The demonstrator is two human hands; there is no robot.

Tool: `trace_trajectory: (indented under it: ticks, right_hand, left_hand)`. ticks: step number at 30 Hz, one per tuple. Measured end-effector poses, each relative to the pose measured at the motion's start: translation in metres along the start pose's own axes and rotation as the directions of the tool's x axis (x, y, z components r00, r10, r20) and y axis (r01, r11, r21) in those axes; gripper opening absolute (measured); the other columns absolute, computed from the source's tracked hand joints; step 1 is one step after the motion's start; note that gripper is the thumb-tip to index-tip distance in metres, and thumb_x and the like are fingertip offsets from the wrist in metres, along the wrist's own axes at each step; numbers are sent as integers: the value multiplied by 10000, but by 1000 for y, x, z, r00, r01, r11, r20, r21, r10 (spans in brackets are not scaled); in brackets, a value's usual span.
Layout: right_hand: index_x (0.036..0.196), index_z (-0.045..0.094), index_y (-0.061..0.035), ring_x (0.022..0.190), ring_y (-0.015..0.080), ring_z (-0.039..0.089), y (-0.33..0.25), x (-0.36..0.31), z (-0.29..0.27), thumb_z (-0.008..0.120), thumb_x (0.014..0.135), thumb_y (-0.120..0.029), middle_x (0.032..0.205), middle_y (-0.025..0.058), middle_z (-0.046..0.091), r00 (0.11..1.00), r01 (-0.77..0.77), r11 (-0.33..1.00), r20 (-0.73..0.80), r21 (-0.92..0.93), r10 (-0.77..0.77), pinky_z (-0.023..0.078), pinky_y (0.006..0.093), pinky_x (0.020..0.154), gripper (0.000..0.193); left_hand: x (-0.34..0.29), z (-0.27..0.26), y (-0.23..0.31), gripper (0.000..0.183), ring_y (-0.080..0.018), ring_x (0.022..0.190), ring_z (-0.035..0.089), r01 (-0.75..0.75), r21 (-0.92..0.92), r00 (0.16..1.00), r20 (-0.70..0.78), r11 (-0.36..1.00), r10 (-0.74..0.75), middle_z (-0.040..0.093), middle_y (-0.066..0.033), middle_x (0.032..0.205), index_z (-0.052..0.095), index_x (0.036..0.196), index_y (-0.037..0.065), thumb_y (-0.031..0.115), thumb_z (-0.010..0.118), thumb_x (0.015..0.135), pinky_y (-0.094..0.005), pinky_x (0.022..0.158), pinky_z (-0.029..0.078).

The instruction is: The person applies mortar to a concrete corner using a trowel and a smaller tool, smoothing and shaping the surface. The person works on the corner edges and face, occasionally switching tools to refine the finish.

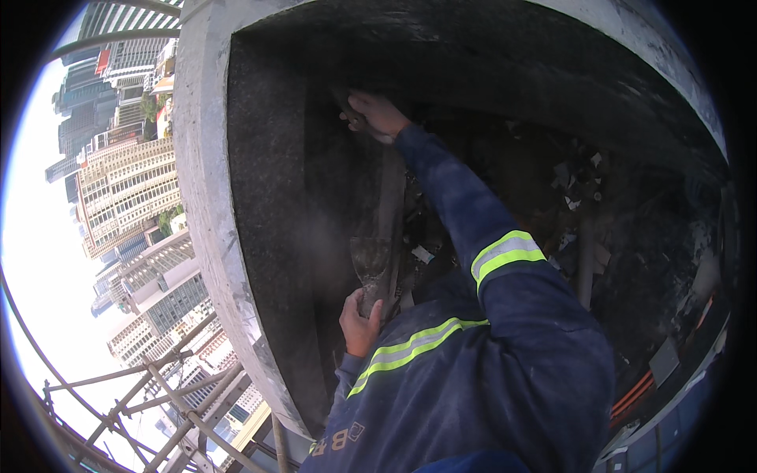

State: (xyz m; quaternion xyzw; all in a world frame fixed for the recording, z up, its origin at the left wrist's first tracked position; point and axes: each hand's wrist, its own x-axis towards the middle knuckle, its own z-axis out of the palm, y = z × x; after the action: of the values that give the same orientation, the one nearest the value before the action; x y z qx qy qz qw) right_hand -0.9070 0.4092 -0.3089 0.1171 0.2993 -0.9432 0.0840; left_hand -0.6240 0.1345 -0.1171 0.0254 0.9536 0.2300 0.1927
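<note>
My left hand (pixel 361 322) is closed round the handle of a putty knife (pixel 370 258). Its wide blade, smeared grey, points up and away from me beside a dark concrete wall. Farther off, my right hand (pixel 378 116) reaches into the shaded corner with its fingers curled round a dark, flattish tool. That tool lies close to the dark wall surface (pixel 272 158), and shadow hides its shape, so I cannot tell its kind. A navy sleeve with a reflective band (pixel 509 256) covers my right arm.
A pale concrete ledge (pixel 206 181) edges the recess on the left. Beyond it are scaffold pipes (pixel 169 386) and tall buildings (pixel 130 193) far below. Debris scraps (pixel 572 202) litter the dark floor, with orange cables (pixel 633 396) at the lower right. Hazy dust hangs by the wall.
</note>
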Motion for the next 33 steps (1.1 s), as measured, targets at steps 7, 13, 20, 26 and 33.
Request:
trace_trajectory:
  ticks: [7, 13, 20, 26, 33]
  right_hand:
    - [1507, 421, -22, 1025, 194, 635, -10, 11, 20, 548, 1060, -239, 1192, 85, 616, 1000, 17, 998, -13, -63, -18, 547, 333, 778, 513]
    - [1500, 424, 23, 1034, 191, 644, -9, -3, 27, 557, 1057, -258, 1224, 122, 620, 995, 102, 983, 29, -154, -98, 557, 314, 806, 541]
    - [1491, 445, 15, 1058, 177, 650, -8, -17, 28, 561, 1052, -254, 1311, 143, 620, 981, 164, 923, -38, -348, -189, 541, 295, 855, 528]
    - [1435, 536, -21, 1196, 210, 607, -8, -39, 18, 582, 1024, -259, 1341, 148, 634, 917, 318, 685, 29, -655, -398, 445, 318, 1041, 477]
    - [1373, 586, 8, 1252, 261, 601, -27, -56, 16, 601, 1002, -254, 1343, 202, 639, 882, 247, 623, -95, -742, -462, 430, 337, 1056, 455]
  left_hand:
    - [-3, 2, -5, 451, -362, 1050, 679, 13, -21, 1000, -12, 1000, -13, 684, -210, 1115, 629, 1172, -45, 188, 799, 826, -404, 925, 525]
    - [-3, 4, -9, 448, -366, 1043, 680, -6, -22, 1000, -21, 1000, 5, 684, -212, 1104, 630, 1166, -46, 190, 802, 826, -405, 918, 527]
    - [-1, 4, -5, 445, -368, 1036, 680, -5, -19, 1000, -9, 1000, 5, 683, -213, 1096, 630, 1161, -43, 193, 802, 825, -407, 907, 528]
    - [4, 5, -5, 439, -375, 1039, 675, -40, -32, 999, -33, 999, 39, 681, -211, 1100, 630, 1161, -39, 190, 798, 826, -414, 907, 525]
    - [10, 8, 2, 438, -382, 1043, 666, -19, -134, 999, -30, 991, 15, 677, -214, 1107, 631, 1161, -38, 180, 798, 820, -421, 912, 518]
